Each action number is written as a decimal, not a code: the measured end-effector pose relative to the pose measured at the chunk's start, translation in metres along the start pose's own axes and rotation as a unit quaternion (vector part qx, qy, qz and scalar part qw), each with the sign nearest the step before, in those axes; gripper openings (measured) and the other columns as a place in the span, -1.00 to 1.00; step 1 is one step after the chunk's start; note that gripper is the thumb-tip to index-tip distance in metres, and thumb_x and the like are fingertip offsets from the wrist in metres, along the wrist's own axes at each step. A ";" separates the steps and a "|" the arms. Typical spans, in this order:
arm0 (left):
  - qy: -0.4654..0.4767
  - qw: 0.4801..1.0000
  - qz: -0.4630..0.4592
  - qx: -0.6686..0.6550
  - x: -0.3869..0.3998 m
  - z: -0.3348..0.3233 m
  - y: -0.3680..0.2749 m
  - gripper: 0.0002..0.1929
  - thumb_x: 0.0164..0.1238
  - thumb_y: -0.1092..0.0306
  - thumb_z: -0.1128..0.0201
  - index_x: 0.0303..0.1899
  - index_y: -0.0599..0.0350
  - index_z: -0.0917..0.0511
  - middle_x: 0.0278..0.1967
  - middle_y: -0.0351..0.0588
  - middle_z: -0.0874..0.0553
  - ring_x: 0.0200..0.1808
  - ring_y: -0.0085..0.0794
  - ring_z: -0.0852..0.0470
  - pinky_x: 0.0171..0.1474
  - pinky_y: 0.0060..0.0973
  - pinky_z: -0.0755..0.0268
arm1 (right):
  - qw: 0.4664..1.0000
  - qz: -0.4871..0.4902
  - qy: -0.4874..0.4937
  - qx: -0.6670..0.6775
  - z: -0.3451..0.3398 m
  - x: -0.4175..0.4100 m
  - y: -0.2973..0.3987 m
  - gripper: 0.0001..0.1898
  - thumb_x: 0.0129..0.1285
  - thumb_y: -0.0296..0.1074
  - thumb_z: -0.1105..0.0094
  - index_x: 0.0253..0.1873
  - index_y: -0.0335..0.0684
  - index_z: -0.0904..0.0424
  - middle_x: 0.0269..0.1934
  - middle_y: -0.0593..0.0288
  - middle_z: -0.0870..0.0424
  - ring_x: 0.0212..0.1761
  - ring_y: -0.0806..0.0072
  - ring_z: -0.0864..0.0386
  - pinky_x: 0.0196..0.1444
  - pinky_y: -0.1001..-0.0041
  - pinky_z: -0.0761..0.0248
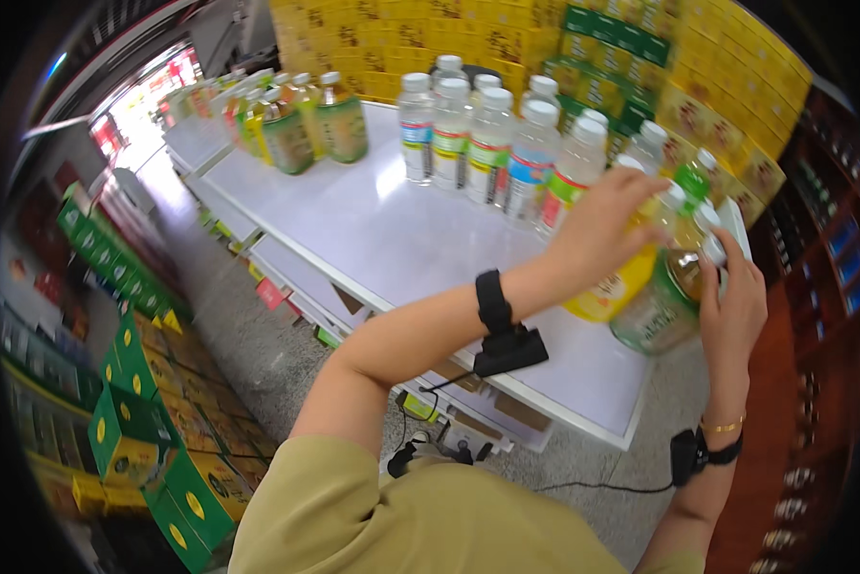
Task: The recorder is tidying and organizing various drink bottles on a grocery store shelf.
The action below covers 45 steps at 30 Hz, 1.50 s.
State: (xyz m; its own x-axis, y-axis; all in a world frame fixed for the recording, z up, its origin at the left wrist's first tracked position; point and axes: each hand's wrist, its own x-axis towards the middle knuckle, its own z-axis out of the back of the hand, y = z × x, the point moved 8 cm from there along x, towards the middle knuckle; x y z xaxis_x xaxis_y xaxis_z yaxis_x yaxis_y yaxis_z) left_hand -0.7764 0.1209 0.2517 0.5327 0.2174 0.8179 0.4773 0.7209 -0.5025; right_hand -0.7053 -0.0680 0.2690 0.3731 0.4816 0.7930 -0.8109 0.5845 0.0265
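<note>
My left hand (pixel 602 226) reaches across from the left, its thumb and fingers around the neck and white cap of a yellow-labelled drink bottle (pixel 606 290). The hand hides part of that bottle. At the right end of the white display table, my right hand (pixel 737 305) pinches the white cap of a larger bottle with a green-and-pale label (pixel 656 316). This bottle stands tilted beside the yellow one. Just behind both hands are more white-capped bottles, among them a bright green bottle (pixel 694 179). Some blur covers the fingertips.
Clear water bottles (pixel 487 151) with coloured labels line the white table (pixel 315 222). Tea bottles (pixel 344 129) stand at its far left. Yellow cartons (pixel 416 36) rise behind it. Green-and-yellow boxes (pixel 186 495) stack on the left; a dark wooden shelf (pixel 817 301) stands right. Cables hang from my wrist devices.
</note>
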 end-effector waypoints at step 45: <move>0.152 0.958 -0.109 0.218 -0.223 0.356 0.168 -0.47 0.30 -0.01 -0.36 0.26 -0.06 -0.60 0.24 -0.18 -0.64 0.31 -0.35 -0.54 0.39 -0.28 -0.26 | 0.940 0.120 0.302 0.102 -0.425 0.327 0.563 -0.42 0.25 0.28 -0.29 -0.08 -0.25 -0.74 -0.16 -0.16 -0.77 -0.12 -0.02 -0.73 -0.07 0.13 -0.60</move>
State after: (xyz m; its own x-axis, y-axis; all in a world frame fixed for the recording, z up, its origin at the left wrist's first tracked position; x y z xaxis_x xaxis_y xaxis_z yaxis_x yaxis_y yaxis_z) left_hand -1.0641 0.4276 0.0845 0.6636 -0.1229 0.7379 0.2979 0.9482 -0.1100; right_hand -0.8480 0.6960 0.2845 0.3073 0.9023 0.3023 -0.9507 0.3051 0.0558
